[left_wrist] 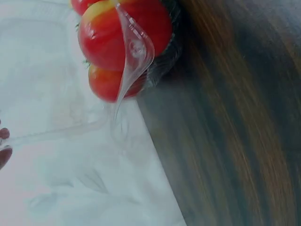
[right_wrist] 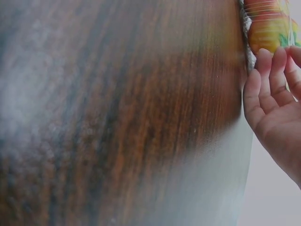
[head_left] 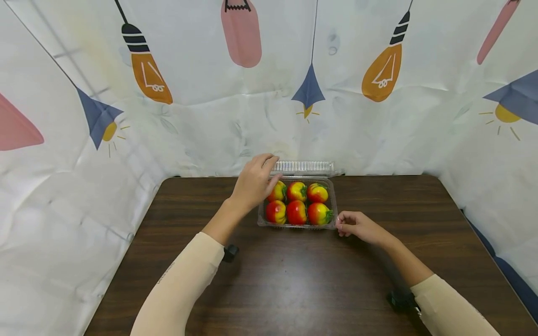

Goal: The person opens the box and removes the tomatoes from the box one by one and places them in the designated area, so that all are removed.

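A clear plastic clamshell box (head_left: 296, 227) lies near the table's far edge with its ribbed lid (head_left: 304, 167) swung open toward the back. Several red-and-yellow fruits (head_left: 296, 212) with green tips sit in it in two rows. My left hand (head_left: 252, 182) reaches over the box's left side and pinches the lid's left edge between thumb and fingers; in the left wrist view only its fingertips (left_wrist: 4, 153) show, beside the transparent lid (left_wrist: 61, 129). At the front right corner, my right hand (head_left: 357, 226) pinches the box rim with curled fingers (right_wrist: 265, 77).
The box stands on a dark wood-grain table (head_left: 290, 284). Right behind the table's far edge hangs a white cloth (head_left: 201, 126) printed with lamps and bulbs, which also encloses both sides.
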Motion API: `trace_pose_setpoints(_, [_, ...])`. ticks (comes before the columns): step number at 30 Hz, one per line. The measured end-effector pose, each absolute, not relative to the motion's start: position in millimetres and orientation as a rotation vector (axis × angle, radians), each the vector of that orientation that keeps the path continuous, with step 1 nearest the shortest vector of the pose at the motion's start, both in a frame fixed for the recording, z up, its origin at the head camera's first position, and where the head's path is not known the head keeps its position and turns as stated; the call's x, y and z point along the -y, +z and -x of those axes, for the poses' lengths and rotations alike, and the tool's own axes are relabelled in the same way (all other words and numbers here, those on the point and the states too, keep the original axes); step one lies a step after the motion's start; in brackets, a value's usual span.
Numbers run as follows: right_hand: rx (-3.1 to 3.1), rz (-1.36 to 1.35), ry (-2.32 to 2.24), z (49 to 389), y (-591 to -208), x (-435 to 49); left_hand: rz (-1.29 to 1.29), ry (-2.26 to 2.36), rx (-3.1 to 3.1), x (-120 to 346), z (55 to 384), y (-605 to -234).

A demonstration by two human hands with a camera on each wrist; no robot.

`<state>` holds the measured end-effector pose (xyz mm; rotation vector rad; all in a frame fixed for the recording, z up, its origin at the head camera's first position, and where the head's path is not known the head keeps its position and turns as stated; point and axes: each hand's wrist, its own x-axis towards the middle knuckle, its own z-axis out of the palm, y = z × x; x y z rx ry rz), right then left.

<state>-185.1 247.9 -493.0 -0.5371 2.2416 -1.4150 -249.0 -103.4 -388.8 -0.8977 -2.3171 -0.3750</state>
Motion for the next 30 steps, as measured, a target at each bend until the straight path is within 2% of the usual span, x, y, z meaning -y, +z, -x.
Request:
trace_pose_setpoints(20, [-2.246,0.552,-1.405,185,-493,-250,0.710,-0.966,2.517,118,280,-372])
trace_pose_setpoints(30, [-2.240,0.555,-1.410,183,-491,-249,0.658,-1.047,2.618,122,291,-370])
